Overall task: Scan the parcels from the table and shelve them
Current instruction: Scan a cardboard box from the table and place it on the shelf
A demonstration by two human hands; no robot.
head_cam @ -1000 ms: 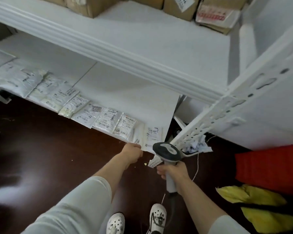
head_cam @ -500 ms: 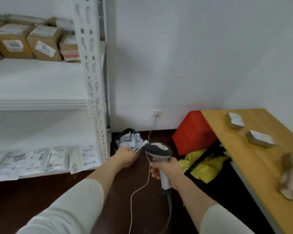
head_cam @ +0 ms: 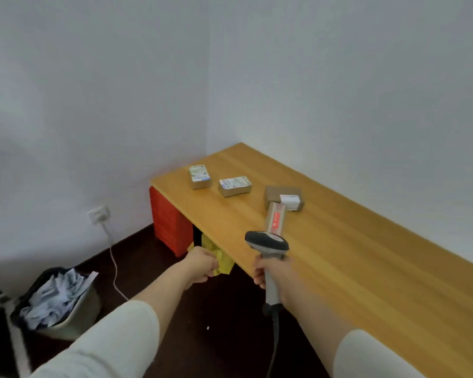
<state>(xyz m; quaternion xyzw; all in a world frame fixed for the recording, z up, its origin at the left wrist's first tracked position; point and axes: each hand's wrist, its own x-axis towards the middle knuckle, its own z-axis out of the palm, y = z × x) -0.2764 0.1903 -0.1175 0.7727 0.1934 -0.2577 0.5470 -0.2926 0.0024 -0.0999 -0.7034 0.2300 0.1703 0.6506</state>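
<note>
Several small cardboard parcels lie on the wooden table (head_cam: 366, 268): a labelled box (head_cam: 200, 177) near the far corner, a second labelled box (head_cam: 234, 186) beside it, a brown box (head_cam: 283, 197) and a long narrow box with a red label (head_cam: 276, 218) leaning against it. My right hand (head_cam: 273, 271) grips the handle of a grey barcode scanner (head_cam: 268, 244), held over the table's near edge and facing the parcels. My left hand (head_cam: 202, 264) hovers left of the table edge, fingers loosely curled, holding nothing.
A red crate (head_cam: 170, 222) and a yellow bag (head_cam: 221, 257) sit under the table. A bin full of crumpled paper (head_cam: 63, 301) stands on the dark floor at the left. A white cable (head_cam: 115, 268) runs from a wall socket (head_cam: 98, 214).
My view has swung right, from the shelf with flat parcels to the table. Both hands came along, the right still holding the scanner; the shelf is out of view.
</note>
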